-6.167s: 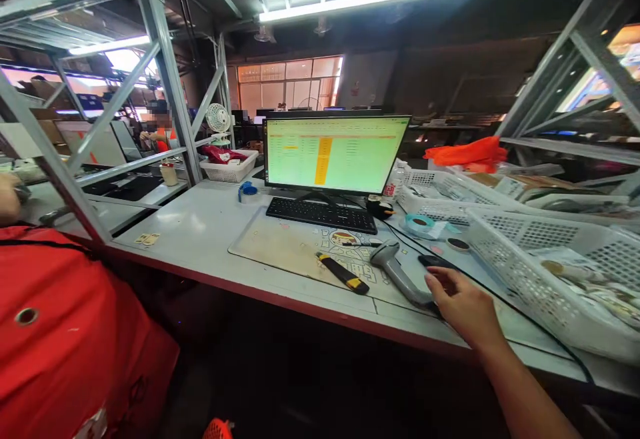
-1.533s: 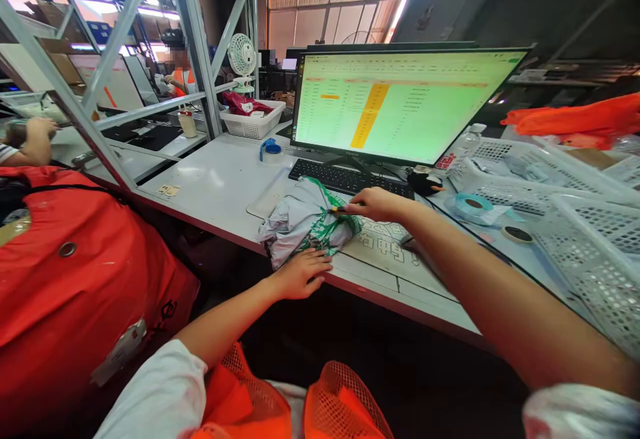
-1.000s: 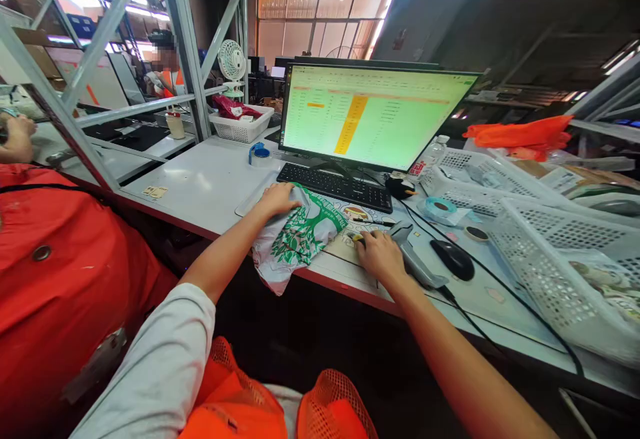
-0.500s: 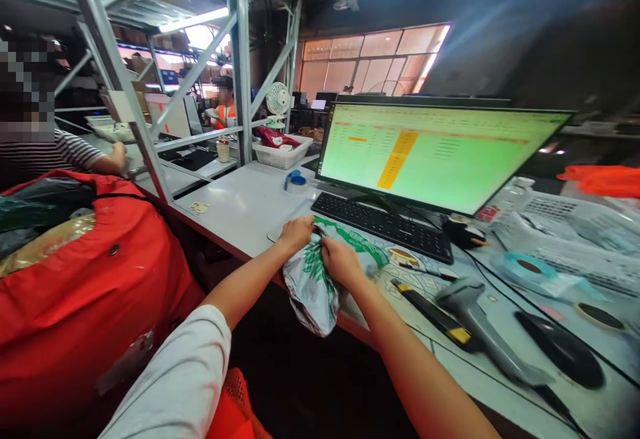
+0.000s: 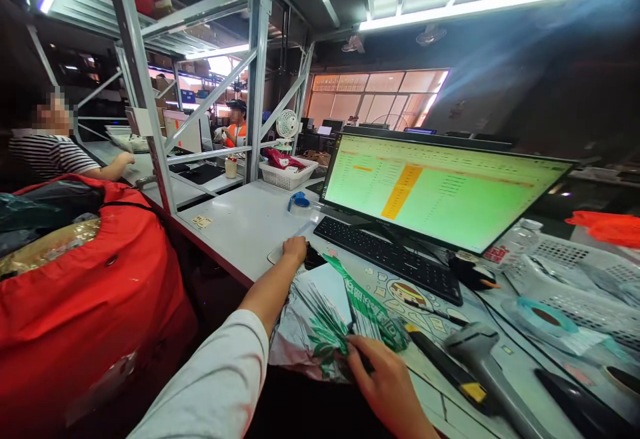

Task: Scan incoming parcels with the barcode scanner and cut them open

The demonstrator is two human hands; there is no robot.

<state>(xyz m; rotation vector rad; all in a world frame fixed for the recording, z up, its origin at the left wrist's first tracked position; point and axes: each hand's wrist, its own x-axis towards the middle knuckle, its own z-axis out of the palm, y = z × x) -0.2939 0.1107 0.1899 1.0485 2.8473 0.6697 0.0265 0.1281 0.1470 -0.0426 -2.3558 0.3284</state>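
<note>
A white plastic bag with green print [image 5: 320, 352] lies at the table's front edge, partly hanging over it. It gapes wide, and a flat white surface [image 5: 327, 296] shows in the opening; what that is I cannot tell. My right hand [image 5: 383, 382] pinches the near edge of the bag between thumb and fingers. At the bag's far left end, my left hand [image 5: 295, 250] is closed on its edge, beside a small dark patch that I cannot make out.
Behind the bag stand a keyboard [image 5: 385, 256] and a monitor [image 5: 445, 189]. To the right lie a black-and-yellow cutter [image 5: 445, 366], a barcode scanner [image 5: 480, 352] and a mouse [image 5: 575, 399]. A full red sack [image 5: 90, 306] stands left, near a person in stripes [image 5: 60, 152].
My hands have moved apart, the right one down and toward me. Between them the bag has spread open, and the white surface in it now shows. The view has tilted up.
</note>
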